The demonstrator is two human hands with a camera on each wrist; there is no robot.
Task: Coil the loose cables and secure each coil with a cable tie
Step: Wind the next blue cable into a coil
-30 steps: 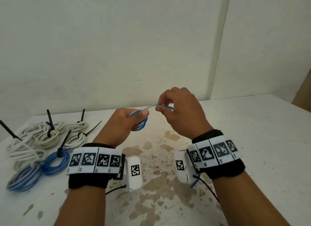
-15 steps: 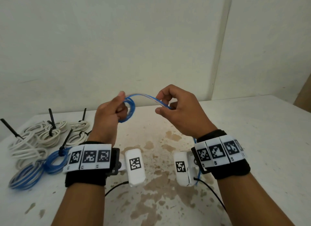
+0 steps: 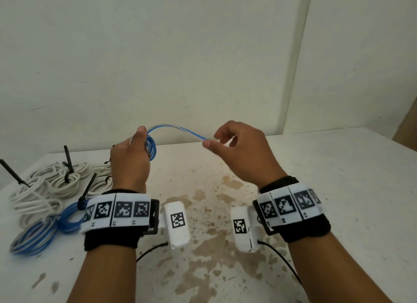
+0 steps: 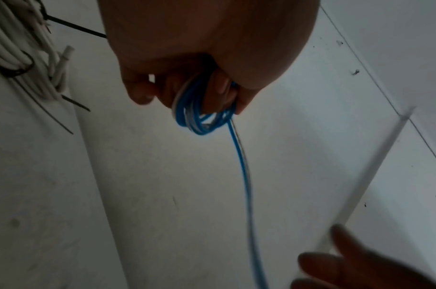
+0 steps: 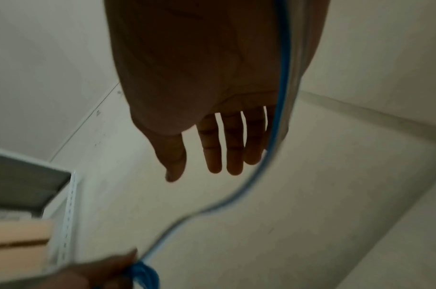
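Blue and white, thin and glossy, the cable [image 3: 176,129] arches through the air between the two raised hands. Several small round turns of it sit bunched in the left hand [image 3: 129,161], whose fingers curl around the coil [image 4: 202,115] and whose thumb stands up beside it; the left wrist view shows the loops stacked tight against the fingertips, with one strand running away from them. That free strand rises in a smooth bow and reaches the right hand [image 3: 243,153]. From the head view the thumb and forefinger there look close on the strand, as in a light pinch, the other fingers loosely bent. The right wrist view shows fingers [image 5: 233,148] hanging fairly straight and slightly spread, with the cable passing along the edge of the palm, so I cannot tell whether this hand truly grips it or only guides it.

Both hands are held above a white table [image 3: 338,189], its matt top blotched with brownish stains [image 3: 203,246] in the middle. On its left end lie finished bundles: fat, off-white coils [image 3: 42,189] of thicker round cable, each cinched by a black cable tie [image 3: 68,165] whose stiff tail sticks upward, and nearer the edge two flat blue coils [image 3: 33,237], one of them striped with white. Each wrist carries a black band [image 3: 108,239] faced with white square-patterned markers and a small white rounded box, from which a thin black wire trails. Plain pale walls stand behind.
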